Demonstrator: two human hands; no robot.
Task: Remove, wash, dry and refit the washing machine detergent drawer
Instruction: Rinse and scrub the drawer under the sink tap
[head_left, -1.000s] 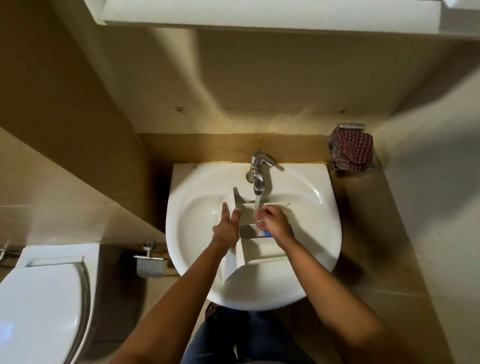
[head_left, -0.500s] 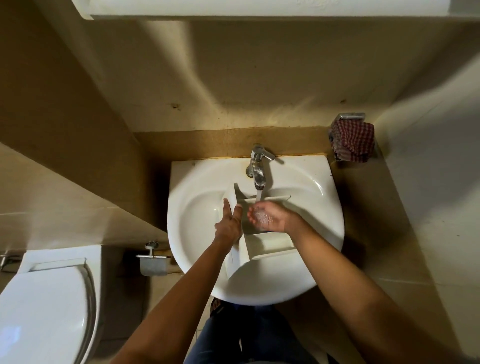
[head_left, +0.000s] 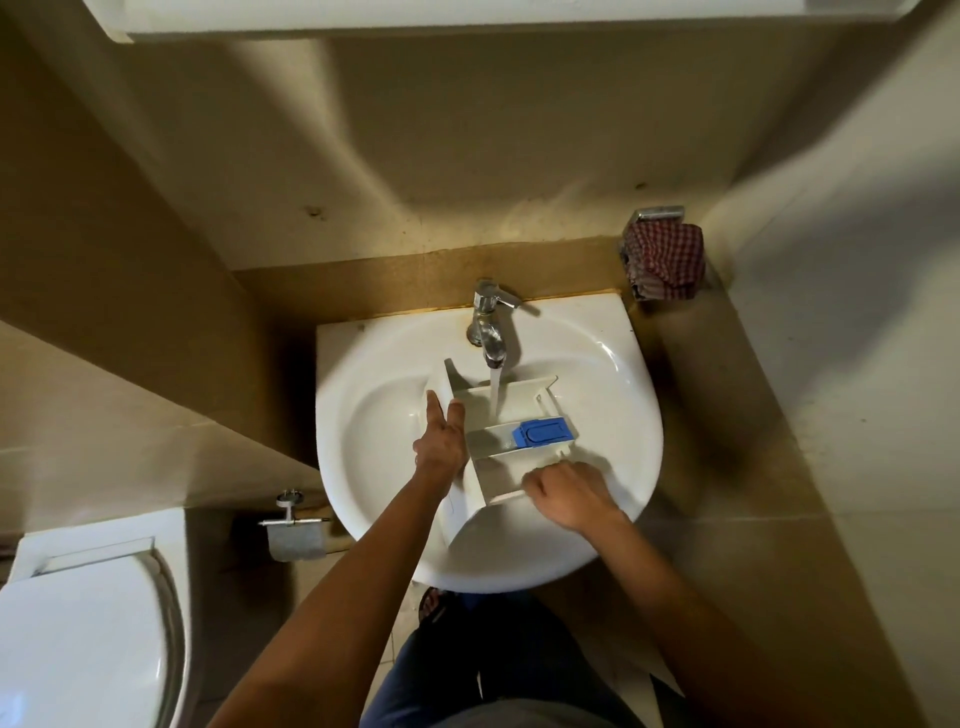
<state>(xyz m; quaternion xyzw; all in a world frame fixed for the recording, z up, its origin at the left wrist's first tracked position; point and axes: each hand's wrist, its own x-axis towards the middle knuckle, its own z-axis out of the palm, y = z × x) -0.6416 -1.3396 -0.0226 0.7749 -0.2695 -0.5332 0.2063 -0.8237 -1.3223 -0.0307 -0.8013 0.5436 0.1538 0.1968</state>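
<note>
While water (head_left: 495, 395) runs into the detergent drawer (head_left: 501, 475), the left grip (head_left: 441, 439) presses its side with straight fingers; the right grip (head_left: 566, 496) clamps its near wall.

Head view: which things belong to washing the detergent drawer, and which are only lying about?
For the job: detergent drawer, blue insert, tap, water stream, sink, left hand, right hand.

Only lying about: checked cloth, toilet, paper holder.
</note>
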